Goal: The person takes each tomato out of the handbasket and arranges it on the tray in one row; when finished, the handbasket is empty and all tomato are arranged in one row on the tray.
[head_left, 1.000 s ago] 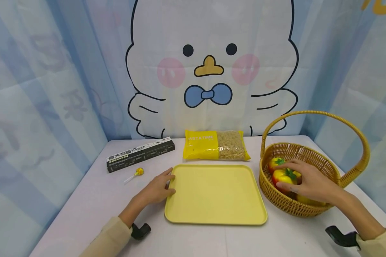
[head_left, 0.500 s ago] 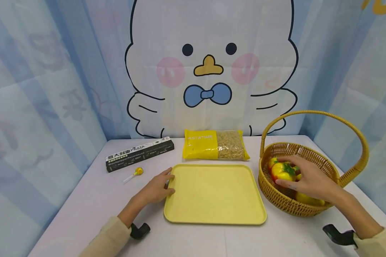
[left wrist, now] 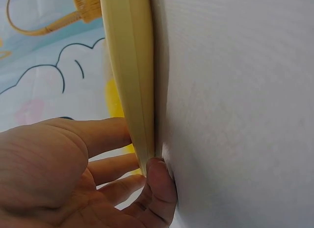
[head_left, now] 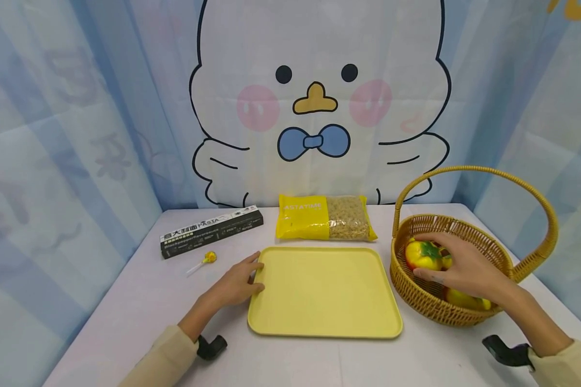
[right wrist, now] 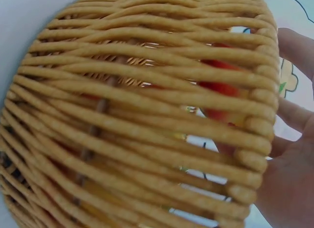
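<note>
My left hand (head_left: 237, 281) grips the left edge of a pale yellow tray (head_left: 324, 290) lying flat on the table. In the left wrist view, thumb and fingers meet at the tray's rim (left wrist: 130, 66). On the right, my right hand (head_left: 469, 271) reaches into a wicker basket (head_left: 426, 309) and holds a glossy yellow-red fruit (head_left: 422, 255) with green leaves on top, between thumb and fingers. Below that hand, another yellow-red fruit (head_left: 465, 300) lies in the basket, partly covered. In the right wrist view, the basket's woven wall (right wrist: 147, 100) hides most of the contents.
A yellow pasta bag (head_left: 302, 217) lies behind the tray. A dark pasta box (head_left: 213, 234) and a lollipop (head_left: 209, 258) lie at the left. The basket's tall arched handle (head_left: 544, 226) rises over its right side. Curtains stand at the back and sides.
The fruit in my right hand has risen slightly and now covers the one behind it. My right hand has shifted up a little. The left hand stays at the tray edge.
</note>
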`<state>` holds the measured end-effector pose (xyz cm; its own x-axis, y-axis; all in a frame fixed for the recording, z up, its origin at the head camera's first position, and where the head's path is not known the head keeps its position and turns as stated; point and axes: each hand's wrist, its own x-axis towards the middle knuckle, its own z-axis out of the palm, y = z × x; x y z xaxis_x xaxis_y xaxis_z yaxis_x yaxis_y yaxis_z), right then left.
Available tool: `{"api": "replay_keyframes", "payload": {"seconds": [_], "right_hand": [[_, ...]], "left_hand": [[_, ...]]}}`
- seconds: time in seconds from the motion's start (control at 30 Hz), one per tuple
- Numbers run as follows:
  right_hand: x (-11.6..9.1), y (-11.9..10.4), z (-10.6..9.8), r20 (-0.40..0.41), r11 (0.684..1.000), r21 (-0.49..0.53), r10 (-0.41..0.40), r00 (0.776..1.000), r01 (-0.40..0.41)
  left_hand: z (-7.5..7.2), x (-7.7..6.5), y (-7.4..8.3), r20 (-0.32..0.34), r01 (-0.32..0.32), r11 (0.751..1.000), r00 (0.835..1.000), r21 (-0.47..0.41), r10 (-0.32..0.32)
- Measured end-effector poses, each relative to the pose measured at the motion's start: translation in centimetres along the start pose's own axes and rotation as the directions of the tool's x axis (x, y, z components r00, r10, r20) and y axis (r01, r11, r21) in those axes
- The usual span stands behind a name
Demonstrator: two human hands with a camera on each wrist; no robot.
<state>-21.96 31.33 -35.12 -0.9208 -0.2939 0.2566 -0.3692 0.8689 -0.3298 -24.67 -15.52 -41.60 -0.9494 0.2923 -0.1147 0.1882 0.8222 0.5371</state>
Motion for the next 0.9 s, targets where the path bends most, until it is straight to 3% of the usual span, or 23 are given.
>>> {"api": "replay_keyframes", "payload": {"seconds": [0.9], "right_hand": [[1.2,-1.5,0.8,-0.062,0.990,0.114,-0.077,0.995,0.084]], "left_hand": [[0.0,0.0,0.0,0.001,0.005,1.000,1.000,-0.004,-0.005]]}}
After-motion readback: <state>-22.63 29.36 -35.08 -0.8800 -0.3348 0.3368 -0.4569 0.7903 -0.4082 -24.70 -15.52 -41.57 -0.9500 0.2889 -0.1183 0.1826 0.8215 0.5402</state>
